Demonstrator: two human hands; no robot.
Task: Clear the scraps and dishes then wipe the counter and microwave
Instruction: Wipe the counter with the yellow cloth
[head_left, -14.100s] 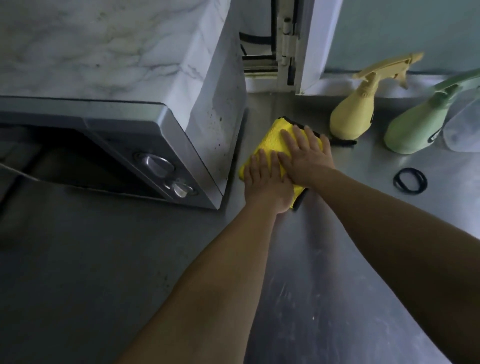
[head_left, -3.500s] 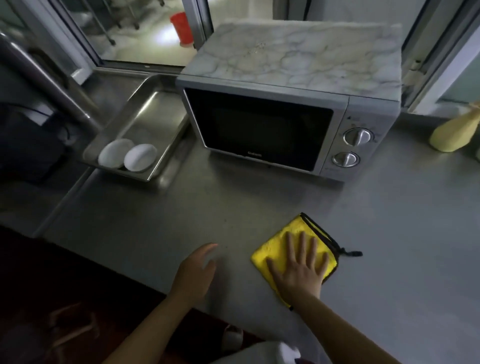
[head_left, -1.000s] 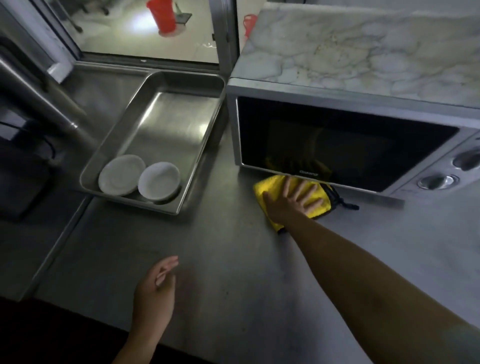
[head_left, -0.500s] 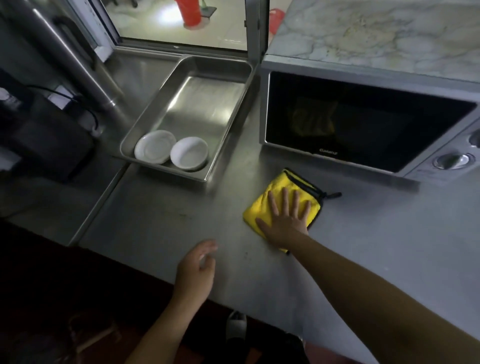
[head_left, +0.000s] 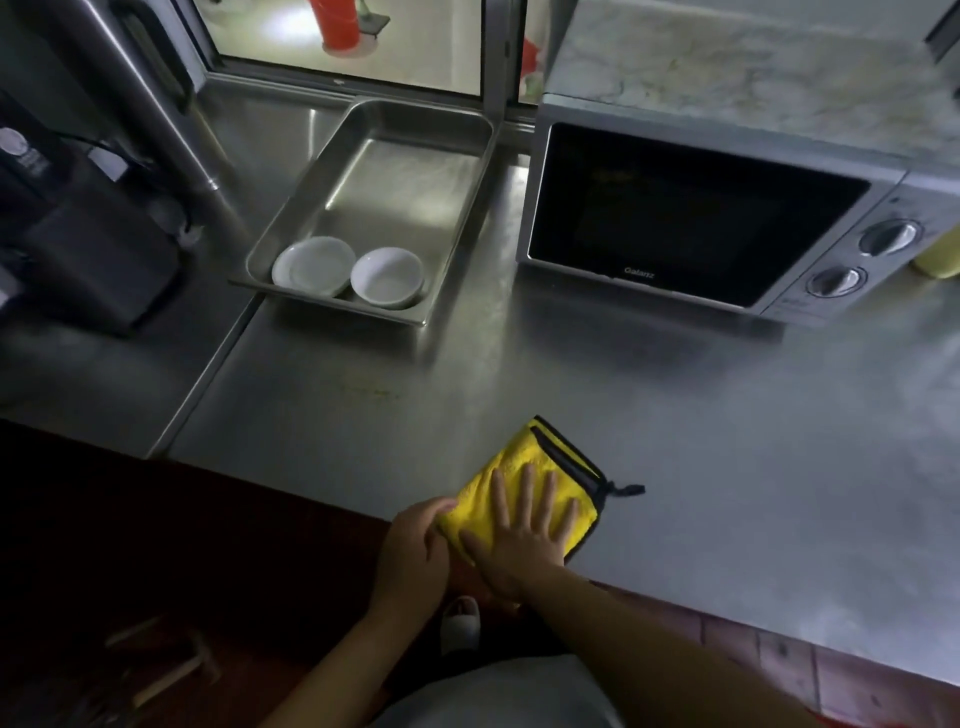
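Note:
A folded yellow cloth (head_left: 514, 470) with black trim lies at the front edge of the steel counter (head_left: 701, 441). My right hand (head_left: 524, 540) presses flat on it, fingers spread. My left hand (head_left: 415, 553) sits cupped at the counter's edge, its fingertips touching the cloth's left corner. The microwave (head_left: 701, 218), door shut, stands at the back right under a marbled top. A steel tray (head_left: 395, 150) at the back left holds two white dishes: a plate (head_left: 311, 265) and a bowl (head_left: 387, 275).
A yellow spray bottle (head_left: 940, 254) peeks out to the right of the microwave. A dark appliance (head_left: 88, 249) and a steel pipe (head_left: 156, 98) stand at the far left. Faint smears (head_left: 369, 392) mark the counter in front of the tray. The window sill runs behind.
My right hand has dragged the cloth from in front of the microwave back to the counter's front edge. My left hand has come up to the cloth's left corner.

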